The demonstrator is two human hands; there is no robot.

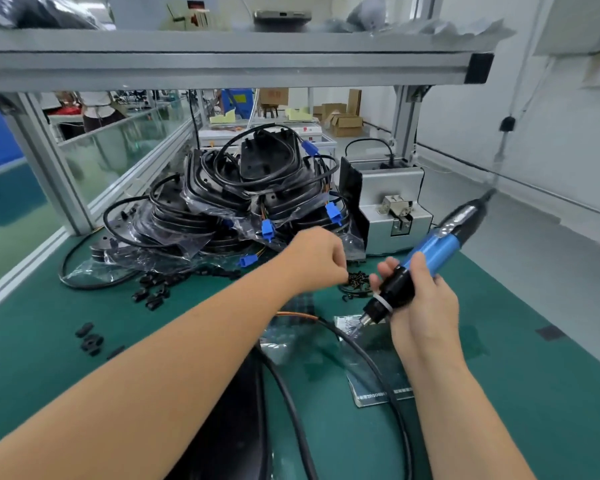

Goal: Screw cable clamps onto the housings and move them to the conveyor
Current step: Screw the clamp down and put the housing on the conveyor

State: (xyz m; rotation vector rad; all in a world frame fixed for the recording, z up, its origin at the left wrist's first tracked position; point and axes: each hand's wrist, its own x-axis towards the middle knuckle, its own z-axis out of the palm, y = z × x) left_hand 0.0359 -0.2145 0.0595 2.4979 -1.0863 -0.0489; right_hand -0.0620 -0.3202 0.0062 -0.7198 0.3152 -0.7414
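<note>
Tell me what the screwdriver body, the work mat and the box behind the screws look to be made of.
Screwdriver, held in the right hand: glossy blue barrel, probably anodised metal or plastic, with a matt black grip, likely plastic.
Mat: dull green sheet lying flat, seemingly rubber.
Box: silver-grey panels with folded edges, apparently sheet metal, satin finish.

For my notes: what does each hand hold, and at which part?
The right hand grips the electric screwdriver around its black lower body. The left hand is curled over the screws; anything pinched cannot be told.
</note>
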